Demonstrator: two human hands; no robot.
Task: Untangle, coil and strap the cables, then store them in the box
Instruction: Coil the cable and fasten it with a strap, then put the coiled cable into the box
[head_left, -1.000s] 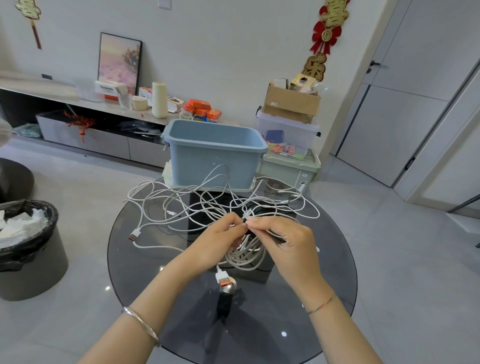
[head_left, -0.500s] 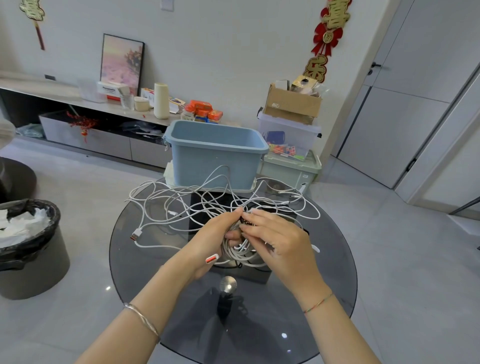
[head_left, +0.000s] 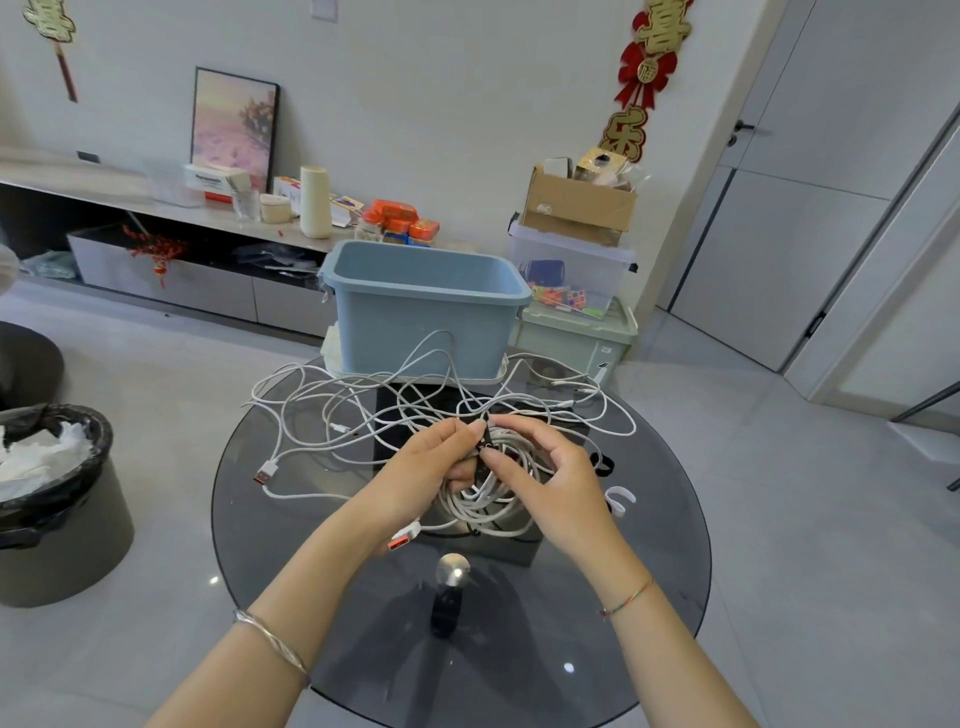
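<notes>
Hands are meeting over the middle of the round glass tabletop (head_left: 649, 597), and we are seeing a clear change from a second ago: the white coil (head_left: 491, 499), which was hanging loose between the fingers, is now gathered into a tighter bundle. The left hand (head_left: 423, 475) is closing around the coil's near side, with an orange-tipped USB plug (head_left: 404, 538) poking out below the palm. The right hand (head_left: 540, 486) is pinching a dark strap (head_left: 485, 447) against the top of the coil, thumb and forefinger pressing it in place. We are judging that coiling is finished for this cable and strapping is beginning. Behind the hands, the other white cables (head_left: 363, 410) are lying in a loose tangle across the tabletop, one plug (head_left: 266, 473) trailing toward the left edge. The blue box (head_left: 426, 317) is standing open at the far rim, apparently holding nothing so far, so most of the work is remaining.
</notes>
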